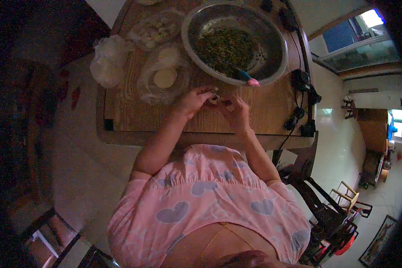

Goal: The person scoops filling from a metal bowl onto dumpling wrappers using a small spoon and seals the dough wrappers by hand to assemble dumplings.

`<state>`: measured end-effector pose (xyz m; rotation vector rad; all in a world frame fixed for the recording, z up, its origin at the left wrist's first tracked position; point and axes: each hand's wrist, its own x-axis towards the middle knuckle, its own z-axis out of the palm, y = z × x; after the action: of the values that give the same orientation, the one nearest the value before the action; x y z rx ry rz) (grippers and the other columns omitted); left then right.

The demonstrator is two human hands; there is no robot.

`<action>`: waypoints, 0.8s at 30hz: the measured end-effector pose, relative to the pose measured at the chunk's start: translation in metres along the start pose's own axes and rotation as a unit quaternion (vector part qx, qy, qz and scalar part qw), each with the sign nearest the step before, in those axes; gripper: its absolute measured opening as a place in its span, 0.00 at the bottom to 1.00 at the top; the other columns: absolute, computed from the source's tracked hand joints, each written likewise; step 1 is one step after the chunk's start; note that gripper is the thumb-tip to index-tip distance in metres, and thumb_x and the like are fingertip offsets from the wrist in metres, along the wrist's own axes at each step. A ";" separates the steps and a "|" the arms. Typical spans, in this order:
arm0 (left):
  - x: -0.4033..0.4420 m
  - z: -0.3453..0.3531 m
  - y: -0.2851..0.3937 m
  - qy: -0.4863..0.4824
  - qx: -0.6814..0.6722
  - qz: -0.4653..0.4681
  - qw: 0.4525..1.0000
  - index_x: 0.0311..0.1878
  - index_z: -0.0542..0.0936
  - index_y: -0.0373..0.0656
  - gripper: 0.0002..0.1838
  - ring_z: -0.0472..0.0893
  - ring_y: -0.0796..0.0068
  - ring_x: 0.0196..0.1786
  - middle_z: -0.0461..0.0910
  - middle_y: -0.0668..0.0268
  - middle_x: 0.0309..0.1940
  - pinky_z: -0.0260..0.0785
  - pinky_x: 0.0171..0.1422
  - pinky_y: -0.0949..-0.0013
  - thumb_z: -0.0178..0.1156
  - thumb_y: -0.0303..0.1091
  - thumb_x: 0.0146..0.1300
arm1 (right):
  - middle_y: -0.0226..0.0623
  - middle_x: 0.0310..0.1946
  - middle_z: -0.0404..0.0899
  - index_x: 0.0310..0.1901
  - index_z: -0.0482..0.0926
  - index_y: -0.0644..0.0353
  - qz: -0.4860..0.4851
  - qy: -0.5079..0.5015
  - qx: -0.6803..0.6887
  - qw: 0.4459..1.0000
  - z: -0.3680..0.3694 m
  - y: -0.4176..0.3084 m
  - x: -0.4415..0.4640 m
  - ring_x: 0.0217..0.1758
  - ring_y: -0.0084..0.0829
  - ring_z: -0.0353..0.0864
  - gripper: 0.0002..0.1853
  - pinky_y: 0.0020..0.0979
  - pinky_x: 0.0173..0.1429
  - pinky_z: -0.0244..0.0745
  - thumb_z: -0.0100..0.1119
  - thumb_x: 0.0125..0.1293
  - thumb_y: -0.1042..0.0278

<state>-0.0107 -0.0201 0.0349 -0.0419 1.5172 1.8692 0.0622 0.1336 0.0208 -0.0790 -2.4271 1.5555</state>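
Right of centre in the frame I can see a black adapter (300,80), with a dark cable (291,123) bunched in loops below it. In the upper right, I have a window (371,18) with one bright pane. A small dark stool (349,108) stands toward the right, near a brown cabinet (373,129), and by the frame's right edge I make out a bright opening (397,119) with something blue (392,130) against it. In the lower right, I see a black chair (321,210), a pale wooden stool (347,195), a red object (347,245) too blurred to name, and a dark-framed panel (378,241). Pale floor (87,169) spreads across my lower left.
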 end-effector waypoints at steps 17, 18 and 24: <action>0.003 -0.007 -0.003 -0.037 0.277 0.083 0.956 0.47 0.78 0.41 0.17 0.78 0.70 0.44 0.80 0.64 0.43 0.69 0.52 0.66 0.60 0.26 0.50 | 0.38 0.32 0.77 0.35 0.78 0.58 -0.118 -0.028 -0.108 0.987 -0.004 0.009 0.000 0.37 0.37 0.78 0.09 0.33 0.39 0.74 0.63 0.50 0.74; 0.001 -0.005 0.000 -0.031 0.255 0.079 0.963 0.47 0.78 0.42 0.17 0.78 0.70 0.44 0.80 0.64 0.43 0.69 0.52 0.67 0.60 0.27 0.51 | 0.38 0.32 0.77 0.35 0.78 0.59 -0.102 -0.030 -0.089 0.990 -0.007 0.000 0.001 0.36 0.36 0.78 0.09 0.33 0.39 0.74 0.63 0.50 0.75; -0.005 0.003 -0.003 0.016 0.075 0.068 0.995 0.46 0.79 0.42 0.13 0.78 0.73 0.40 0.79 0.66 0.39 0.70 0.46 0.71 0.56 0.29 0.56 | 0.38 0.30 0.76 0.35 0.76 0.60 0.077 0.007 0.150 0.986 -0.001 -0.008 -0.001 0.35 0.36 0.78 0.09 0.32 0.38 0.73 0.63 0.50 0.75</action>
<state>-0.0042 -0.0198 0.0349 0.1041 1.7154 1.8604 0.0645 0.1309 0.0281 -0.2241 -2.1931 1.9620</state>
